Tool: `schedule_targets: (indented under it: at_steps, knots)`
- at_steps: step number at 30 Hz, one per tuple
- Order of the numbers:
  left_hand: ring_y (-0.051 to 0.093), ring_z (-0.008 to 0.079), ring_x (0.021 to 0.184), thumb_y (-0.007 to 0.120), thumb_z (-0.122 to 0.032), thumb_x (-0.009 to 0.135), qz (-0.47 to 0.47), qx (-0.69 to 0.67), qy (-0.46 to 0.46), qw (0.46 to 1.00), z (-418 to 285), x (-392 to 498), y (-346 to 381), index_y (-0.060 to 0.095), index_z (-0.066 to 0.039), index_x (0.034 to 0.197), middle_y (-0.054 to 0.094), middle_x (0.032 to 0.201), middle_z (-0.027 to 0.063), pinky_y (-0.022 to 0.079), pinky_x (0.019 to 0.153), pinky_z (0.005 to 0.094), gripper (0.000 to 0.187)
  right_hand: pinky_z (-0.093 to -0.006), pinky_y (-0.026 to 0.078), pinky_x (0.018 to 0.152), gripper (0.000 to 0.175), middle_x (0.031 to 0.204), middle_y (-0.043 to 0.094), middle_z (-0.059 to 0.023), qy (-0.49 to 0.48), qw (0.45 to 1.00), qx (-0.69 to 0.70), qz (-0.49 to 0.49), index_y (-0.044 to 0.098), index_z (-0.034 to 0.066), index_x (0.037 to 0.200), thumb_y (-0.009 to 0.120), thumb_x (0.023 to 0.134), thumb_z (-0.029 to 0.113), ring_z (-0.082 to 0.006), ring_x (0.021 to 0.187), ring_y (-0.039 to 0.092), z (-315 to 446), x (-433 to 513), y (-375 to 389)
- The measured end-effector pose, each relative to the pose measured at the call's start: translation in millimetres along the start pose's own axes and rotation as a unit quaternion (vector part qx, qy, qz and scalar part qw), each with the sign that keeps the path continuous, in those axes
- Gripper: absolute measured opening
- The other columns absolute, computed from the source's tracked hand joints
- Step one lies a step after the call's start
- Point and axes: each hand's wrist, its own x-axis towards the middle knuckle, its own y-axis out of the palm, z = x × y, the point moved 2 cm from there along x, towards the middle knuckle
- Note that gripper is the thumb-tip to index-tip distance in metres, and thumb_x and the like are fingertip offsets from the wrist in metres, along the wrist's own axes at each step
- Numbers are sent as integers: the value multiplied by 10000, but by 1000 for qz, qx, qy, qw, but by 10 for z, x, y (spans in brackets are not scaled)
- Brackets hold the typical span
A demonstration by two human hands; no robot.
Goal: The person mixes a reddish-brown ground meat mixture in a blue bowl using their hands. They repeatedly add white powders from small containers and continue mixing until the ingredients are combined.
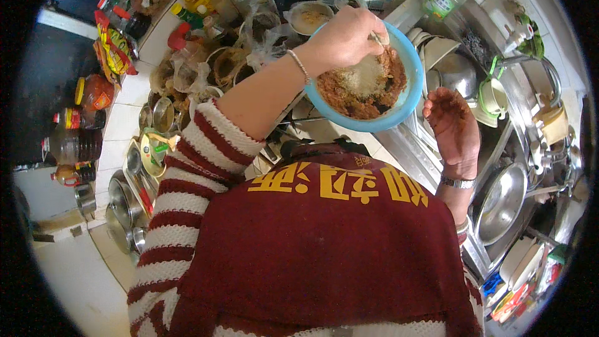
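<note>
My left hand (pixel 351 35) is above a light-blue plastic basin (pixel 414 91), its fingers pinched on a thin handle-like piece (pixel 376 37), mostly hidden by the hand. Reddish-brown minced filling (pixel 348 103) lies in the basin. A heap of pale beige powder (pixel 362 77) covers part of it, with a darker wet patch beside the heap. To the right of the basin, apart from it, my right hand (pixel 451 124) is turned palm up with loosely curled fingers. Filling is smeared over its palm and fingers, and no object shows in it.
A steel sink (pixel 507 145) with stacked bowls (pixel 440 51), a metal basin (pixel 501 203) and a faucet (pixel 554 72) is on the right. Behind the blue basin stands a bowl (pixel 309 16) of yellowish food. Bagged ingredients (pixel 264 32), sauce bottles (pixel 75 145) and pots (pixel 124 201) crowd the left.
</note>
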Motion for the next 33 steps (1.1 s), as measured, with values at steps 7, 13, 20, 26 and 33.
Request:
schedule_targets:
  at_steps: [7, 13, 20, 26, 33]
  knots:
    - [694, 212, 858, 727, 2, 809, -98, -480, -250, 835, 223, -167, -87, 689, 57, 967, 709, 901, 114, 572, 773, 305, 172, -380, 509, 852, 359, 1011, 662, -167, 23, 999, -28, 3, 591, -36, 1092, 418, 1012, 268, -275, 901, 636, -42, 148, 86]
    - [684, 234, 895, 712, -21, 839, -200, -692, -325, 613, 470, -771, -290, 662, 40, 1031, 689, 987, 139, 580, 769, 282, 208, -371, 492, 837, 298, 1003, 650, -151, 60, 997, -14, 46, 617, -11, 1052, 466, 998, 241, -268, 905, 611, -124, 310, 123]
    - [681, 199, 837, 682, -3, 818, -375, -135, -229, 888, 1134, -2660, -1775, 693, 49, 922, 700, 942, 132, 556, 744, 304, 116, -370, 497, 833, 284, 1025, 639, -165, 66, 995, -55, 48, 604, -27, 1073, 487, 986, 217, -266, 925, 605, -270, 404, 306]
    - [667, 145, 660, 696, -54, 746, -399, 22, -490, 775, 1690, -3560, -2397, 735, 12, 759, 697, 685, 73, 531, 611, 303, 77, -336, 471, 826, 270, 1005, 619, -160, 83, 994, -69, 8, 595, -27, 1061, 482, 986, 206, -266, 916, 562, -464, 394, 593]
    - [662, 322, 753, 736, -161, 675, -264, 134, -441, 847, 2450, -3669, -1716, 723, -64, 809, 676, 772, 151, 531, 696, 411, 166, -373, 493, 859, 280, 1067, 625, -153, 60, 993, -81, -54, 587, -26, 1095, 435, 1014, 194, -275, 955, 594, -650, 247, 832]
